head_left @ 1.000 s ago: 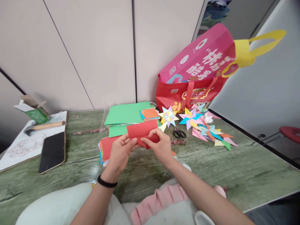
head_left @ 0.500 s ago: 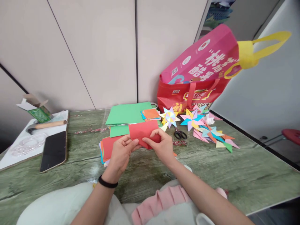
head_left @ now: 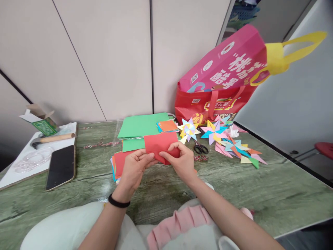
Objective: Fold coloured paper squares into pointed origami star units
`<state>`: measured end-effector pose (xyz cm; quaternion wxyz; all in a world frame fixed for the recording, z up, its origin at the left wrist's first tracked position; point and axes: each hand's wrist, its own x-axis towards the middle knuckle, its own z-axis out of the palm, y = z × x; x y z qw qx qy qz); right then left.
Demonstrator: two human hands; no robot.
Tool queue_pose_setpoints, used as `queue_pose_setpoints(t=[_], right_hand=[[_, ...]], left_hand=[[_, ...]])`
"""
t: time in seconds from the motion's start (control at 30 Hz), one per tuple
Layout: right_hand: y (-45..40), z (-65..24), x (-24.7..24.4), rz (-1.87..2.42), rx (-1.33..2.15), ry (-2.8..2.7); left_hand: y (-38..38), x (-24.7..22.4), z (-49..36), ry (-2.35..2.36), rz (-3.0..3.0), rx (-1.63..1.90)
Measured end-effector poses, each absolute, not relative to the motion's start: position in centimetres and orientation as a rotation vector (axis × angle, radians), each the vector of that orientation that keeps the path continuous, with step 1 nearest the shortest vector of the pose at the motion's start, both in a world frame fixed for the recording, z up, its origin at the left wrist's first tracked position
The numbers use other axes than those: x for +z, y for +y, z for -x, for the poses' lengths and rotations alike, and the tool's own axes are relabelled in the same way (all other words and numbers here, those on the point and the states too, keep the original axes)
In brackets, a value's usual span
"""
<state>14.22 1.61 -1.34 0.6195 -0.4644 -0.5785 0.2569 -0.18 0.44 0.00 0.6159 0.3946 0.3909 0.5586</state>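
Both hands hold a piece of red paper (head_left: 160, 141) above the table, its lower edge folded up in part. My left hand (head_left: 135, 168) pinches its lower left side between thumb and fingers. On the lower right, my right hand (head_left: 181, 162) grips it, thumb pressed on the front and index finger curled. Beneath and left of the paper lies a stack of coloured sheets (head_left: 122, 163) with red on top. Behind it are green sheets (head_left: 142, 125) and a small pile of square papers (head_left: 168, 126) topped with orange.
Right of the hands lie black scissors (head_left: 201, 148), folded paper stars (head_left: 214, 132) and loose folded pieces (head_left: 241, 152). A red bag (head_left: 192, 106) stands behind. At left are a phone (head_left: 61, 168), a wooden-handled tool (head_left: 56, 139), clear beads (head_left: 33, 159) and a small open box (head_left: 43, 121).
Both hands keep their grip on the red paper and have barely moved. The whole view has shifted slightly.
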Motion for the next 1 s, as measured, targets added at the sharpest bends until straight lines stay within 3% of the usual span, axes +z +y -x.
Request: queue_pose_setpoints(t=[1.0], right_hand=[[1.58,-14.29,-1.41,1.024,0.566,-1.322]], left_hand=[[0.20,0.30,-0.07,0.896,-1.050,1.326]])
